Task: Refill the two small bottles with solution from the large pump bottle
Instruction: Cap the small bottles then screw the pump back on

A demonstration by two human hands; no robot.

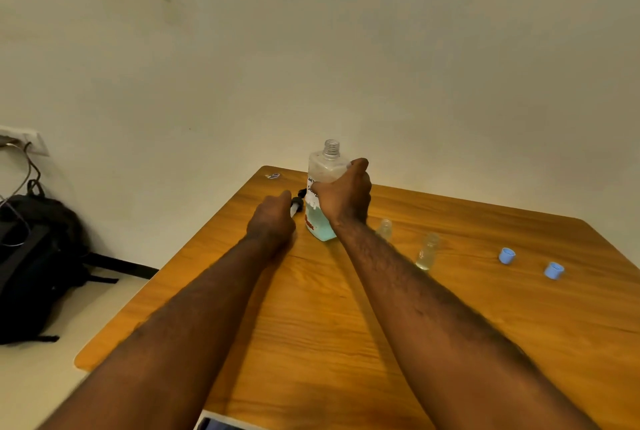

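On woodgrain tabletop (450, 325), right hand (346, 199) grips the squarish clear bottle (325, 168).

Plain room, office or study (which, unclear), wood-grain table (450, 325) against bare cream wall (311, 48), wall socket (33, 142) with cables (29, 169), black backpack (38, 256) on floor (41, 377).

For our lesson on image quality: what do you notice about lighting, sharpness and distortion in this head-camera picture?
Head view: warm yellowish light tints the wall and table; the wide lens slightly bows the table's left edge; the farther small bottle and nearer small bottle look soft and faint; the large bottle shows no strong glare.
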